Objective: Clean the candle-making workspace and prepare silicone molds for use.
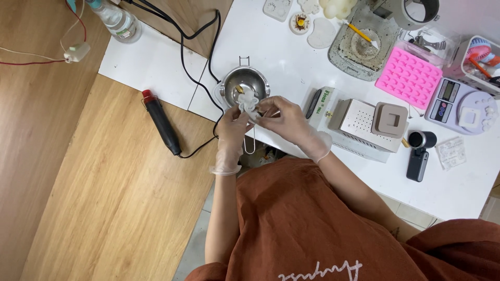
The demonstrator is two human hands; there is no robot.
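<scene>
Both my hands wear thin clear gloves and meet over the near edge of a small steel pot (229, 89). My left hand (232, 125) and my right hand (284, 118) together pinch a small white flower-shaped piece (248, 103), held just above the pot's rim. A bit of yellowish material lies inside the pot. The pot's wire handle (250, 143) points toward me, under my hands.
A black heat tool with a red tip (160, 122) lies on the wood to the left, its cable looping up. On the white table to the right are a white box (359, 125), a pink mould (410, 77), a scale (461, 104), a tray (359, 44) and a spray bottle (119, 21).
</scene>
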